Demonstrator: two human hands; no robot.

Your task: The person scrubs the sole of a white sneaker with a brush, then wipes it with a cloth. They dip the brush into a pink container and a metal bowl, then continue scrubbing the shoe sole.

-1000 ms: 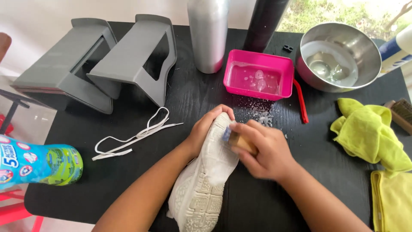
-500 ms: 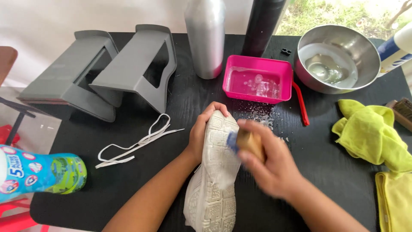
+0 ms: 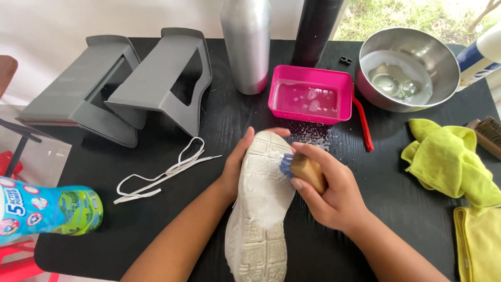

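Shoe (image 3: 263, 209) on the black table (image 3: 130, 219), sole up, lying in the middle of it with the toe pointing away toward the pink tub (image 3: 311, 100). Left hand (image 3: 240, 167) wraps the toe end from the left side, fingers curled together over the tip, thumb tucked against the sole's edge. Right hand (image 3: 329, 190) has the brush (image 3: 302, 168), a small wooden block with blue bristles, fingers pressed together over the top of it and thumb underneath, a firm pinch. Bristles are touching the sole on its right side, near the forefoot, and there's white foam smeared across the tread there.

Just beyond the toe, suds speckle the table in front of the tub, which holds cloudy soapy water. A red handle (image 3: 364, 125) lies along the tub's right side. Steel bowl (image 3: 407, 68) sits further right with water in it. Behind the tub stand a silver bottle (image 3: 246, 44) and a black bottle (image 3: 315, 31). White laces (image 3: 167, 169) lie loose to the left of the shoe, well clear of the hand. Two grey stands (image 3: 125, 86) sit at the far left corner. Yellow cloths (image 3: 454, 167) are bunched at the right edge, with a second brush (image 3: 488, 134) just past them. A bright blue pouch (image 3: 47, 211) lies at the near left edge.
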